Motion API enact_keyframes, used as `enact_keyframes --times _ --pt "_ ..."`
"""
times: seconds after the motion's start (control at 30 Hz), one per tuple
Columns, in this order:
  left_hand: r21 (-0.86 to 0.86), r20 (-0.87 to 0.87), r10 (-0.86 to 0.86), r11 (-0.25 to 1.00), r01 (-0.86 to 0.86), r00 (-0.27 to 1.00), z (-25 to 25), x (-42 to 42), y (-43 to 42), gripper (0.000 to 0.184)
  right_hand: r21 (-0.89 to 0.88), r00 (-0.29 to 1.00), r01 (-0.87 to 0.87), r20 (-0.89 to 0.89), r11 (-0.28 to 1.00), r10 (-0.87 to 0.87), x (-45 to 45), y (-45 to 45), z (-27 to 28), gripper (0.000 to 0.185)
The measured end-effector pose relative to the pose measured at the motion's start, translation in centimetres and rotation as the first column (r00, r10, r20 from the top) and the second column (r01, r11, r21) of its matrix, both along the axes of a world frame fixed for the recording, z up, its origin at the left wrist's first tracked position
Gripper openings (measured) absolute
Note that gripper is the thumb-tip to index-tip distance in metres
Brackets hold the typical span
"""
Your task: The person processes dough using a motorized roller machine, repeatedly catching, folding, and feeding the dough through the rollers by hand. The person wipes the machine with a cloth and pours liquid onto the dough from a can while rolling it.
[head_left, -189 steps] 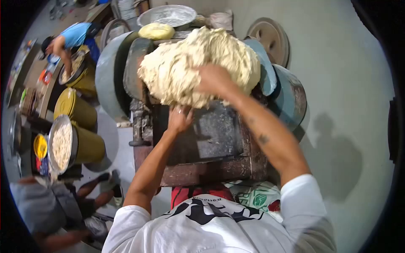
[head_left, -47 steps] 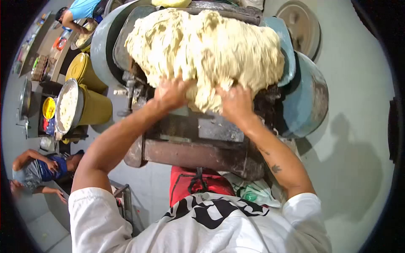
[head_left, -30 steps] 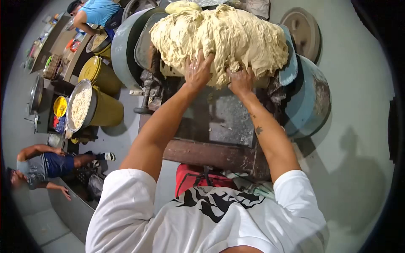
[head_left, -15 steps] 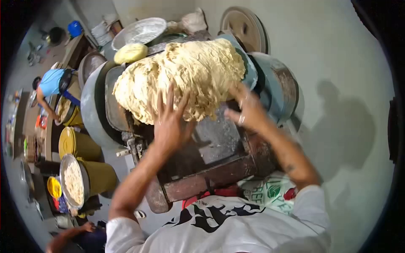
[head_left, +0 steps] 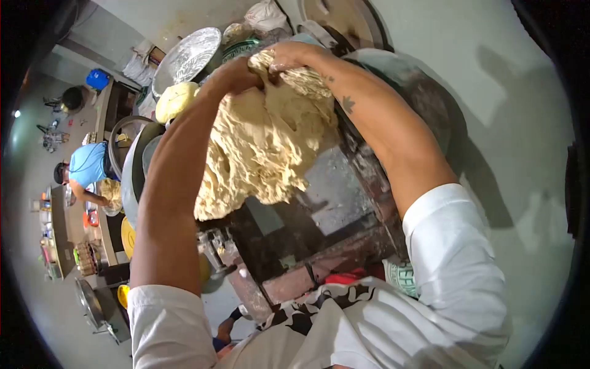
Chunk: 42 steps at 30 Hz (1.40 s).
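Note:
A large, rough, pale-yellow mass of dough (head_left: 264, 144) lies over the dark machine, its lumpy near edge hanging toward me. My left hand (head_left: 238, 74) is at its far edge, fingers curled into the dough. Close beside it, my right hand (head_left: 290, 55) grips the same edge, and a torn fold bulges between and under the two hands. Most fingertips are hidden in the dough. Both arms reach forward, the left one covering the dough's left side.
A floury metal basin (head_left: 187, 61) and a smooth yellow lump (head_left: 176, 101) sit at the back left. Below the dough is the machine's grey plate (head_left: 335, 184) with a reddish frame (head_left: 326, 261). A co-worker in a blue shirt (head_left: 88, 163) bends over a bowl at far left.
Both hands have moved from the dough's near side to its far edge and closed on it. The dough has shifted toward me, and the view has tilted and moved closer.

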<state>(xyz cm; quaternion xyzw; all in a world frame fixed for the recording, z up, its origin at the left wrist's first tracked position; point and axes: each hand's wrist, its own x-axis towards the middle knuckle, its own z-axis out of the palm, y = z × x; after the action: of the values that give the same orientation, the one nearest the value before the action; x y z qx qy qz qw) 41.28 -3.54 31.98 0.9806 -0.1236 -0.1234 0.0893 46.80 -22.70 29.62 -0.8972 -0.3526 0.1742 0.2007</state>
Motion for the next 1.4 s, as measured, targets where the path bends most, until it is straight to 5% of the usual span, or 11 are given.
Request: enact_keyframes --times 0.1,0.2,0.27,0.37,0.43,0.53,0.6,0.8,1.07,1.27,1.4 --pt "0.063 0.216 0.065 0.995 -0.080 0.974 3.9 -8.9 -5.0 0.085 0.247 0.949 0.202 0.188 0.948 -0.252 -10.0 -5.1 1.1 0.063" --pt "0.267 0.226 -0.153 0.960 0.090 0.962 4.6 -20.0 -8.6 0.079 0.469 0.859 0.095 0.407 0.878 -0.310 -22.4 -8.5 -1.9 0.058" --pt "0.354 0.028 -0.153 0.926 0.133 0.988 3.2 -25.4 -11.3 0.074 0.311 0.863 0.045 0.467 0.949 -0.193 -28.1 -10.6 -4.5 0.067" --pt "0.397 0.316 -0.322 0.899 0.184 0.892 -3.8 -31.8 -11.5 0.054 -0.060 0.914 0.062 0.404 0.996 -0.033 -33.5 -11.9 -6.3 0.072" --pt "0.377 0.214 -0.334 0.895 0.238 0.918 -7.5 -33.3 -12.2 0.040 -0.153 0.984 0.083 0.171 0.985 -0.057 -34.9 -11.6 -6.5 0.063" --pt "0.306 0.262 -0.451 0.877 0.370 0.853 -10.8 -33.3 -11.6 0.033 -0.252 0.999 0.051 0.004 0.966 -0.051 -33.8 -11.5 -10.3 0.051" --pt "0.362 0.465 -0.515 0.853 0.376 0.720 -11.3 -31.8 -11.2 0.035 -0.072 0.958 0.162 0.250 0.984 -0.139 -33.6 -11.4 -10.8 0.039" --pt "0.259 0.685 -0.386 0.922 0.288 0.619 -10.3 -29.9 -9.6 0.015 0.095 0.899 0.273 0.329 0.957 -0.289 -33.4 -10.3 -11.1 0.066" --pt "0.209 0.877 -0.220 0.975 0.074 0.428 -10.3 -23.7 -6.8 0.015 0.657 0.674 -0.024 0.568 0.754 -0.473 -26.2 -6.1 -13.6 0.041" --pt "0.208 0.870 -0.134 0.972 -0.107 0.474 -13.3 -24.9 -7.2 0.022 0.610 0.726 -0.045 0.564 0.791 -0.393 -26.1 -5.3 -17.3 0.041" --pt "0.295 0.888 -0.202 0.939 -0.175 0.414 -15.1 -24.5 -7.1 0.020 0.439 0.885 -0.012 0.424 0.899 -0.195 -28.3 -7.7 -10.3 0.047"
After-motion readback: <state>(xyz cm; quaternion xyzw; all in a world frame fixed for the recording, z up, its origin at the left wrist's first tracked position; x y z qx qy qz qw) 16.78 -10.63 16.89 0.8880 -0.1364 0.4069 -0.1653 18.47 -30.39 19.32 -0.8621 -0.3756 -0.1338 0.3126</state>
